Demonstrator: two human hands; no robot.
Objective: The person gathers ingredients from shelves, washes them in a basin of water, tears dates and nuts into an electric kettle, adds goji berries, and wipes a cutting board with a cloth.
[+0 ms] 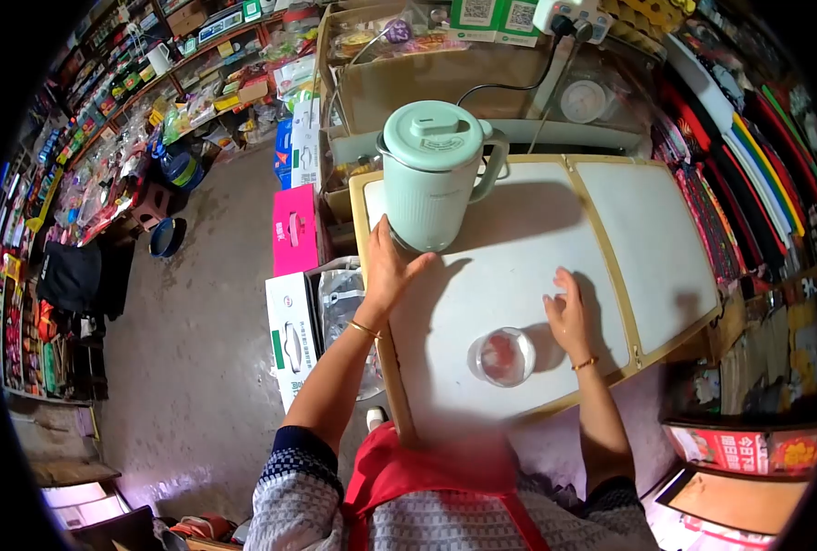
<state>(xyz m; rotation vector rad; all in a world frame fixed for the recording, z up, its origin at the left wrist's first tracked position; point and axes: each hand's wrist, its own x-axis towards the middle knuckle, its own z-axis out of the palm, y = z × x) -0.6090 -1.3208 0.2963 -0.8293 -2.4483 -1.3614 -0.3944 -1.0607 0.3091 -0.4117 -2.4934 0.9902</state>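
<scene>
A mint-green lidded jug (430, 188) stands upright at the far left of the white-topped table (482, 285), its handle turned to the right. My left hand (392, 271) is at the jug's lower left, fingers stretched out and thumb apart. Whether its fingertips touch the jug I cannot tell. Nearer to me on the tabletop stands a clear cup (505, 357) with something pinkish showing in it. To the right of the cup, my right hand (566, 312) is held with fingers apart and nothing in it.
Behind the table are a cardboard box (399, 92), a power strip (574, 16) with a black cable, and green QR-code cards (496, 20). Pink (294, 230) and white cartons (289, 340) line the left side. Folded fabrics (748, 174) are stacked at the right. Crowded shelves stand across the aisle.
</scene>
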